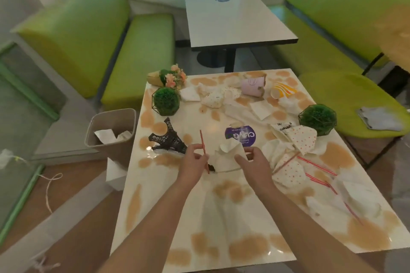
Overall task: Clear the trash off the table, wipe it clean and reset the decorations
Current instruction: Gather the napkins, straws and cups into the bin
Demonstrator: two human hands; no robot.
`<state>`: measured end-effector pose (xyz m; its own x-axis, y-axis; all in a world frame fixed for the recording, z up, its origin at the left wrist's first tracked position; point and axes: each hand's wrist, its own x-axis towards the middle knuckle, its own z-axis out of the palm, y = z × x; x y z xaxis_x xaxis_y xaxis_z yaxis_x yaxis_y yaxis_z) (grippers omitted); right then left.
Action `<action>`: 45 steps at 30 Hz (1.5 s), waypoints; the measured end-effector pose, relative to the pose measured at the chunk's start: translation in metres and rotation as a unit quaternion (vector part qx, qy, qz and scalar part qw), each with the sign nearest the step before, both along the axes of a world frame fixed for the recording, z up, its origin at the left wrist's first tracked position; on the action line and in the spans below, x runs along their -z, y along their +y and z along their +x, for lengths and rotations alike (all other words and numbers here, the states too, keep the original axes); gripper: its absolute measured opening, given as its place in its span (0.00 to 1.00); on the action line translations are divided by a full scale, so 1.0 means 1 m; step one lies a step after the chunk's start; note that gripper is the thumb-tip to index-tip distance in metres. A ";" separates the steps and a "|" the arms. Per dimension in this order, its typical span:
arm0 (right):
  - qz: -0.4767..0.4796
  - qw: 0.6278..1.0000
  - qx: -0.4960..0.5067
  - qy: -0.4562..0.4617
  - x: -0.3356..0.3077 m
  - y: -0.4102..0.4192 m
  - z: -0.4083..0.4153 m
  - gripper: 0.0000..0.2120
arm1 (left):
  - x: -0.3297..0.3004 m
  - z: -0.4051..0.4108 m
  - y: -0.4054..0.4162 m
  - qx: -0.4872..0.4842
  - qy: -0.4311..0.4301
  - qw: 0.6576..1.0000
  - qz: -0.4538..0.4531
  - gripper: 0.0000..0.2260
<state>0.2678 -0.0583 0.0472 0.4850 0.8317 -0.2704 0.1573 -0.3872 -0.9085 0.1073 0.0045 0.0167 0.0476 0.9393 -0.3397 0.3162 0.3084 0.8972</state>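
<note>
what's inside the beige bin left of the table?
The bin holds crumpled white paper or napkins, lying against its near wall. Whatever lies beneath them and the bin's bottom are hidden by the paper and the walls.

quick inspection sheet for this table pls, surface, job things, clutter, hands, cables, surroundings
surface: table blotched with tan stains.
job's things: red straw pinched in left hand; crumpled paper held by right hand; tower model, two green balls, flowers.
clutter: dotted wrappers, cups, more straws.
grips: both hands holding trash.
cables: cord on floor.
surroundings: bin left of table, green benches.
</note>
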 end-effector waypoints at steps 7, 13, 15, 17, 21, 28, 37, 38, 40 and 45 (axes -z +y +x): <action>0.030 0.998 -0.057 0.006 -0.021 0.077 -0.088 0.11 | -0.017 -0.103 0.056 -0.086 0.007 0.996 0.007 0.11; 0.043 0.993 -0.106 0.020 -0.027 0.156 -0.172 0.10 | -0.020 -0.201 0.119 -0.137 0.032 0.990 0.009 0.12; 0.037 0.992 -0.117 0.015 -0.025 0.178 -0.194 0.10 | -0.020 -0.225 0.141 -0.140 0.058 0.989 0.006 0.12; 0.035 0.991 -0.131 0.002 -0.023 0.196 -0.213 0.10 | -0.020 -0.246 0.163 -0.139 0.082 0.987 -0.004 0.13; 0.032 0.989 -0.147 -0.012 -0.012 0.227 -0.246 0.11 | -0.015 -0.281 0.206 -0.134 0.138 0.981 -0.005 0.14; -0.007 0.988 -0.151 -0.011 0.007 0.271 -0.288 0.11 | 0.002 -0.312 0.235 -0.118 0.160 0.980 -0.018 0.17; -0.123 0.965 -0.231 0.011 0.030 0.306 -0.336 0.16 | 0.020 -0.332 0.222 -0.158 0.176 0.971 -0.015 0.13; -0.155 0.952 -0.264 0.015 0.033 0.303 -0.337 0.18 | 0.021 -0.331 0.221 -0.156 0.174 0.972 -0.015 0.12; -0.185 0.936 -0.298 0.021 0.036 0.294 -0.336 0.20 | 0.021 -0.327 0.215 -0.148 0.171 0.974 -0.012 0.11; -0.142 0.956 -0.255 0.045 0.021 0.265 -0.310 0.15 | 0.014 -0.302 0.199 -0.126 0.171 0.977 -0.010 0.09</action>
<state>-0.0424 0.2064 0.0259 0.0016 0.8407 -0.5414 0.3176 -0.5138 -0.7969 -0.1950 0.2032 0.0030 -0.3043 0.8993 -0.3143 0.5076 0.4322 0.7453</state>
